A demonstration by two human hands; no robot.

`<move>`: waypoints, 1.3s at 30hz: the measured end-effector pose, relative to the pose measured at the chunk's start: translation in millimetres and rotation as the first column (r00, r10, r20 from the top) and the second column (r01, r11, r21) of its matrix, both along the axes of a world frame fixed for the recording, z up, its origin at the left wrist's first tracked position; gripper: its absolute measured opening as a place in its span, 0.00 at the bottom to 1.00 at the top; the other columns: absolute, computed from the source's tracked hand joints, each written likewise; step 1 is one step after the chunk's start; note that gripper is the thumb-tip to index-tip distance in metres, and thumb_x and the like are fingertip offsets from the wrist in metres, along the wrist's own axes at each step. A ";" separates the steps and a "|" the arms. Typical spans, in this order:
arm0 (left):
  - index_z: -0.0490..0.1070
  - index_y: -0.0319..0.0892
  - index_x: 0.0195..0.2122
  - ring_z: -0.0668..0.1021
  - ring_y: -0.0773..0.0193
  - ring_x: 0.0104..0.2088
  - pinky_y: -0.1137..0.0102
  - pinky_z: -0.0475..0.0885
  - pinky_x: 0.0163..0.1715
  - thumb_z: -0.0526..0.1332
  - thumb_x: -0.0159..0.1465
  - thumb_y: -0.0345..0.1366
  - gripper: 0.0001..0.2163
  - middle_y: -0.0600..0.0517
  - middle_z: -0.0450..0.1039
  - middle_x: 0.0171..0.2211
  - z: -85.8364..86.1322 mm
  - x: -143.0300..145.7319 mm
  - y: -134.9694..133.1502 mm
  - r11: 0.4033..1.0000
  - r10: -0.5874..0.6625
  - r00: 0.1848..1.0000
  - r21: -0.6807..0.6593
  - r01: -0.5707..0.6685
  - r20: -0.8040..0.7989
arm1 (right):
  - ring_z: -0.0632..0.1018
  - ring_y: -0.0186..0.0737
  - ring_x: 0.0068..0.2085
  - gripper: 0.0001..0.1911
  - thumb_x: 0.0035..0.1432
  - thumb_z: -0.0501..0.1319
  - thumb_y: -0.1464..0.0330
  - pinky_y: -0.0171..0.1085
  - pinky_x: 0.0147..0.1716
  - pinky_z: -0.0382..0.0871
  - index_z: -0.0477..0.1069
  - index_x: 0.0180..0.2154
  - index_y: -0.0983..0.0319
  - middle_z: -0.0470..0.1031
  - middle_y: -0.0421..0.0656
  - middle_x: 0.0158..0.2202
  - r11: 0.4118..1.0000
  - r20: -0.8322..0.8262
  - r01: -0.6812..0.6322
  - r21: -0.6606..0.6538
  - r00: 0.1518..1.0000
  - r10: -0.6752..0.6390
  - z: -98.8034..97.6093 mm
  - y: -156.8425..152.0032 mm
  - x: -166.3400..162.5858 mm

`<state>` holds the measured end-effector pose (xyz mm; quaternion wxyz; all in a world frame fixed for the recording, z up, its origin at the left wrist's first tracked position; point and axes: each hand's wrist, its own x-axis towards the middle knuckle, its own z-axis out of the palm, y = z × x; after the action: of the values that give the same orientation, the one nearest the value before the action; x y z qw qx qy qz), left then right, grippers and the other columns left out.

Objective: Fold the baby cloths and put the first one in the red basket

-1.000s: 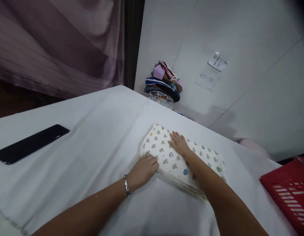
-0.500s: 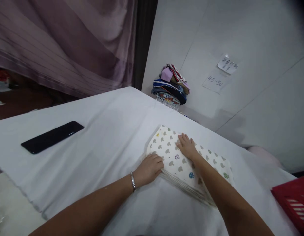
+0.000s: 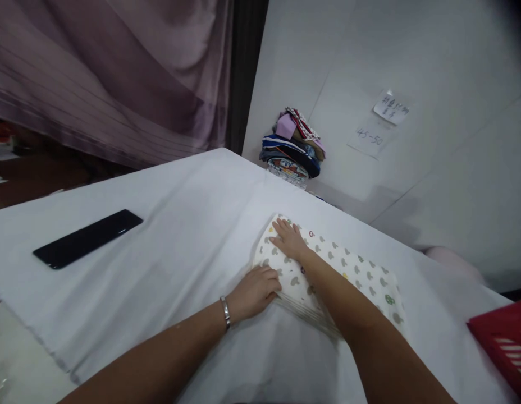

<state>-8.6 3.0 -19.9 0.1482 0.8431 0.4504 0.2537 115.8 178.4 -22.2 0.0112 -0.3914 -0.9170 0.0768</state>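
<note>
A folded stack of white cloth (image 3: 332,261) printed with grey, green and yellow mushroom shapes lies on the white-covered table, its layered edge facing me. My left hand (image 3: 256,290), with a silver bracelet at the wrist, grips the near left corner of the stack, fingers curled over the top; its thumb is hidden. Flat on the cloth near its far left corner rests my right hand (image 3: 289,240), fingers spread. The right forearm covers part of the print.
A black phone (image 3: 88,238) lies on the table's left side. Folded clothes (image 3: 291,147) are piled against the wall beyond the far edge. At the right is a red plastic basket (image 3: 496,325). A purple curtain (image 3: 117,73) hangs behind; paper notes (image 3: 390,108) are on the wall.
My right hand has slid left across the cloth from its middle toward the far left corner. My left hand has stayed at the near left corner.
</note>
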 end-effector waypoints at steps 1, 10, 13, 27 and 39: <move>0.70 0.44 0.32 0.70 0.64 0.38 0.67 0.62 0.38 0.58 0.59 0.29 0.04 0.54 0.71 0.34 0.6 -0.2 0.1 1.000 -0.003 1.000 -0.001 0.003 0.004 | 0.43 0.45 0.65 0.34 0.61 0.41 0.49 0.53 0.61 0.36 0.45 0.64 0.58 0.40 0.43 0.66 1.000 0.001 -0.004 -0.011 1.000 0.004 1.7 -1.1 0.3; 0.71 0.44 0.36 0.70 0.63 0.39 0.65 0.63 0.42 0.54 0.63 0.32 0.06 0.52 0.71 0.36 0.6 -2.9 3.0 1.000 -0.031 0.998 0.002 0.031 0.047 | 0.44 0.46 0.65 0.35 0.61 0.38 0.47 0.54 0.60 0.35 0.47 0.63 0.59 0.40 0.45 0.66 0.996 0.043 0.078 0.036 0.996 -0.079 20.9 -28.3 78.0; 0.70 0.44 0.34 0.70 0.63 0.37 0.65 0.64 0.40 0.53 0.63 0.32 0.07 0.52 0.70 0.35 2.2 -2.1 4.2 1.000 -0.027 0.999 -0.005 0.027 0.021 | 0.42 0.47 0.65 0.37 0.60 0.36 0.46 0.53 0.60 0.34 0.44 0.64 0.58 0.37 0.44 0.66 0.986 0.118 0.169 -0.004 0.979 -0.168 19.5 -27.1 122.9; 0.70 0.45 0.35 0.70 0.64 0.37 0.64 0.64 0.41 0.52 0.64 0.33 0.08 0.53 0.70 0.35 1.6 -4.1 8.1 0.996 -0.081 0.997 0.028 0.081 -0.011 | 0.39 0.45 0.66 0.35 0.60 0.36 0.46 0.51 0.60 0.30 0.43 0.64 0.55 0.35 0.41 0.67 0.965 0.092 0.261 -0.015 0.961 -0.259 11.9 -21.1 160.3; 0.71 0.45 0.35 0.71 0.62 0.38 0.63 0.67 0.41 0.51 0.63 0.36 0.09 0.52 0.72 0.36 2.3 -4.4 10.9 0.997 -0.064 0.998 0.039 0.065 -0.020 | 0.40 0.46 0.65 0.35 0.61 0.36 0.48 0.51 0.60 0.33 0.43 0.64 0.58 0.36 0.44 0.67 0.887 0.104 0.462 -0.012 0.883 -0.458 11.9 -38.9 199.0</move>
<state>-13.0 14.0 -17.6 0.1352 0.8624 0.4191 0.2496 314.8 139.5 -10.3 -0.0231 -0.6012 -0.7958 0.0694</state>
